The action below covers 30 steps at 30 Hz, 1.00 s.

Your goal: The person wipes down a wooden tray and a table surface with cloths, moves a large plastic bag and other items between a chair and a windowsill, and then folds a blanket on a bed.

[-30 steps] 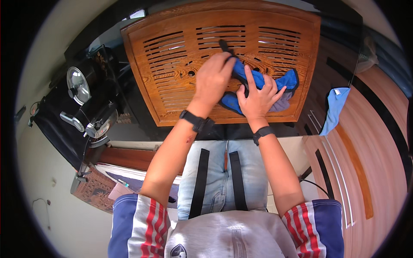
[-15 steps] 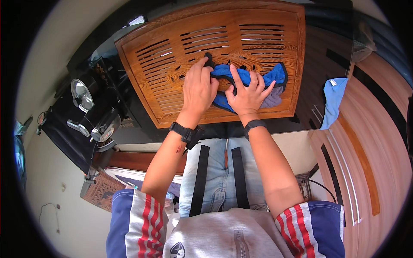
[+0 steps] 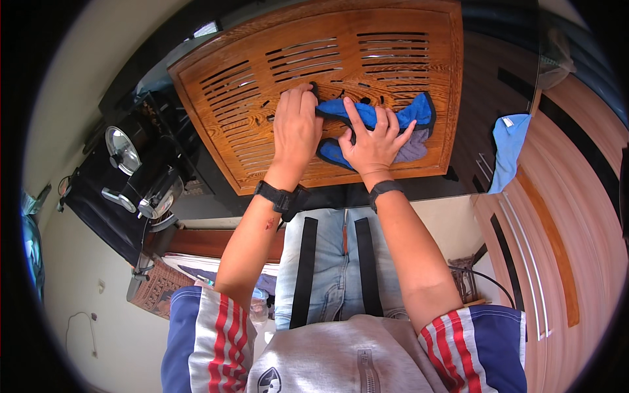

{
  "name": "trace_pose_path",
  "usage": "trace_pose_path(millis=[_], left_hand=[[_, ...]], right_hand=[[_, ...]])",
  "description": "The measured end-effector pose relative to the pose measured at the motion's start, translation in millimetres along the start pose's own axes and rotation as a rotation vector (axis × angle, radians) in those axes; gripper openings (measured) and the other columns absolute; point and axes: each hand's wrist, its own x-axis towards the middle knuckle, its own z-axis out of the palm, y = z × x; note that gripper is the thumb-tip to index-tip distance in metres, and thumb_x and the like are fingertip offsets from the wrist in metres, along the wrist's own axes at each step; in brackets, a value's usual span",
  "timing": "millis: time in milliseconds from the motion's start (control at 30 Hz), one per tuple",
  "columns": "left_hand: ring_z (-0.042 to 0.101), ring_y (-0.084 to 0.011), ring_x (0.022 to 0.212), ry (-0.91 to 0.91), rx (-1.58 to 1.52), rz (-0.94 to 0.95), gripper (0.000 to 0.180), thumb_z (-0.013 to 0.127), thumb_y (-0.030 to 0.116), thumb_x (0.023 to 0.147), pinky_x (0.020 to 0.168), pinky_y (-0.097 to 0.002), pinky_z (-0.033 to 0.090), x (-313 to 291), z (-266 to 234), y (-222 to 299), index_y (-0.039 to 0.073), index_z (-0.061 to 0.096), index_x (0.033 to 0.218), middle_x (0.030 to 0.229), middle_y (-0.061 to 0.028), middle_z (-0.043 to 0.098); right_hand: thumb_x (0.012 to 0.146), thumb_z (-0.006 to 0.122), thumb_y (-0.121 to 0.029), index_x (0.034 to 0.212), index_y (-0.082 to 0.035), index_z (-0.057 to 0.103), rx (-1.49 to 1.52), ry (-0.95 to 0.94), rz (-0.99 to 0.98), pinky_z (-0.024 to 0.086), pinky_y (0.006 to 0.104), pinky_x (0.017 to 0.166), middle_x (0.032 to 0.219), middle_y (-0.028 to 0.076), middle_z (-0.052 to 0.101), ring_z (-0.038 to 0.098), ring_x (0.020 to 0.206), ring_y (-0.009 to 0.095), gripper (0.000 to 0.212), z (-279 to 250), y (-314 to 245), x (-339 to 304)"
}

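L hand (image 3: pixel 297 128) leftward, nr cloth (image 3: pixel 415 112) edge

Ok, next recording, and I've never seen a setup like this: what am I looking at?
There's no machine, just a person's two bare hands. The view comes from a wide fisheye camera on the person's head, looking down, so straight edges bend. A slotted wooden board lies on a dark glossy table. On the board is a bunched, black-edged blue cloth. The right hand rests on it, fingers spread. The left hand is at its left end; whether it grips isn't clear.
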Motion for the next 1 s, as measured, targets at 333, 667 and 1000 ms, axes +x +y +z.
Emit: trace_pose_path(millis=[333,667,1000], left_hand=[[0.035,-0.031,0.141,-0.221,0.035,0.129,0.076,0.059,0.018,0.072,0.116,-0.0486,0.027,6,14,10,0.01,0.043,0.146,0.153,-0.0114,0.038],[0.025,-0.0226,0.146,-0.305,0.115,0.257,0.071,0.064,0.038,0.087,0.116,-0.0497,0.023,-90,45,23,0.034,0.034,0.151,0.16,0.0056,0.027],[0.033,-0.0258,0.143,0.033,0.099,0.107,0.054,0.054,0.016,0.088,0.114,-0.0484,0.029,-47,41,-6,0.022,0.048,0.141,0.156,-0.0013,0.035]], right_hand=[[0.074,0.064,-0.052,0.147,-0.027,0.042,0.466,-0.138,-0.03,0.003,0.0738,0.109,0.139,0.013,0.038,0.035,0.134,0.038,0.079,-28,19,1],[0.078,0.076,-0.037,0.147,-0.026,0.042,0.12,-0.4,-0.166,0.019,0.0633,0.114,0.16,0.018,0.016,0.012,0.145,0.049,0.077,-52,81,-23],[0.077,0.065,-0.024,0.152,-0.018,0.034,0.108,-0.339,-0.397,0.024,0.0547,0.116,0.161,0.018,0.016,0.012,0.145,0.05,0.082,-43,32,73]])
